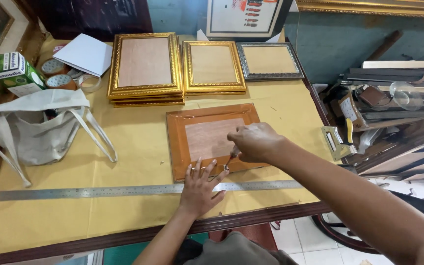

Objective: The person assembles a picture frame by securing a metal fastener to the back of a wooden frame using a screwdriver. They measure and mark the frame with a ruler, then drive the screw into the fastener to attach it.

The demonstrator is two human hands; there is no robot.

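A brown picture frame (212, 139) lies face down on the yellow-papered table (138, 137), its plywood backing showing. My left hand (200, 189) rests flat with fingers spread on the frame's near edge and on the long steel ruler (99, 191). My right hand (255, 141) hovers over the frame's lower right part, closed around a small metal tool (230, 158) whose tip points down at the backing near my left fingers.
Two stacks of gold frames (145, 68) (213, 67) and a silver frame (269, 60) lie face down at the back. A cloth bag (38, 125), tape rolls (57, 73), a green box (13, 72) and white paper (85, 53) are at left. Clutter with a staple gun (338, 141) stands right.
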